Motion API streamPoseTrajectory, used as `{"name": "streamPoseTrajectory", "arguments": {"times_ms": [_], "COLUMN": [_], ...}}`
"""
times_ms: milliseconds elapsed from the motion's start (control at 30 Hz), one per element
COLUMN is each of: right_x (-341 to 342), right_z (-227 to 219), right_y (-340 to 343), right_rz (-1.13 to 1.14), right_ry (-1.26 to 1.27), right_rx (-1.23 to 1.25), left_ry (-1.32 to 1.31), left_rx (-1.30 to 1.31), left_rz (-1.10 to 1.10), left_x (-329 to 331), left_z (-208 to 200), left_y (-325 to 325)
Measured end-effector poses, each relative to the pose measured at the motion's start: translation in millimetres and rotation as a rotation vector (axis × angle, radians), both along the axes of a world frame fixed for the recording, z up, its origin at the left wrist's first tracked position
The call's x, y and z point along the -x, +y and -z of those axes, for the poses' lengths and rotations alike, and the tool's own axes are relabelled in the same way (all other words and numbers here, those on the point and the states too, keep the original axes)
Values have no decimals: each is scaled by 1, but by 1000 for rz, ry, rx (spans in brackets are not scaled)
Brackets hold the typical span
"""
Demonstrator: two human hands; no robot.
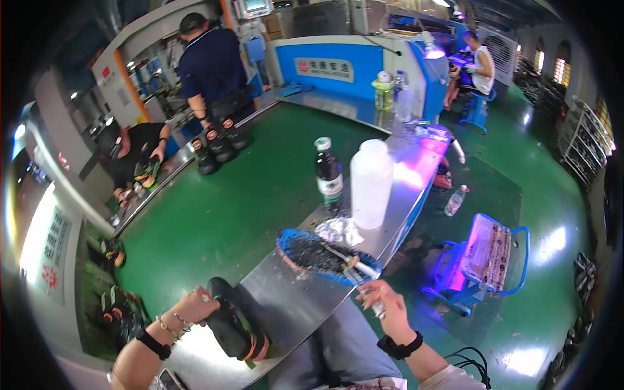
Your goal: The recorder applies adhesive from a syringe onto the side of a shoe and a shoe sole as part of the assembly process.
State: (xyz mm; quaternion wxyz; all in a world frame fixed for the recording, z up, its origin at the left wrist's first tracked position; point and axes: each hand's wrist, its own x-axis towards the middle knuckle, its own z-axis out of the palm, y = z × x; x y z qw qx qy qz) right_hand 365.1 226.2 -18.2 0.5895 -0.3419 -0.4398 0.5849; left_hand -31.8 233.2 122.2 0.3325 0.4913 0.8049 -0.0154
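1. Left hand (pixel 200 305), bare, one: I saw its fingers clamped on a shoe, a bracelet and a black band at the wrist.
2. Shoe (pixel 229 324), dark, with green and orange trim, one: held over the near part of the metal bench (pixel 299 300); whether it touched the metal I could not tell.
3. Right hand (pixel 386 311), one: fingers closed about a slim tool (pixel 379 310), pale, its kind too small for me to make out; near the tray's right end.
4. Tray (pixel 284 238), blue-rimmed, oval, one: lay on the bench holding dark bits, a brush (pixel 339 255) with a pale handle across it.
5. Crumpled paper (pixel 339 231), white: just beyond the tray.
6. Bottles, two: a dark bottle (pixel 329 174) and a larger white bottle (pixel 372 185), both upright behind the paper.
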Motion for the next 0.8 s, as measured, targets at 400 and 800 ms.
{"name": "streamPoseTrajectory", "arguments": {"times_ms": [400, 800], "right_x": [17, 23], "right_z": [-21, -15], "right_y": [-35, -34], "right_rz": [166, 243], "right_ry": [-85, -201], "right_rx": [30, -167], "left_ry": [-411, -839], "left_rx": [-557, -1212], "left_rz": [-312, -791], "left_x": [96, 49], "left_z": [134, 92], "left_y": [23, -68]}}
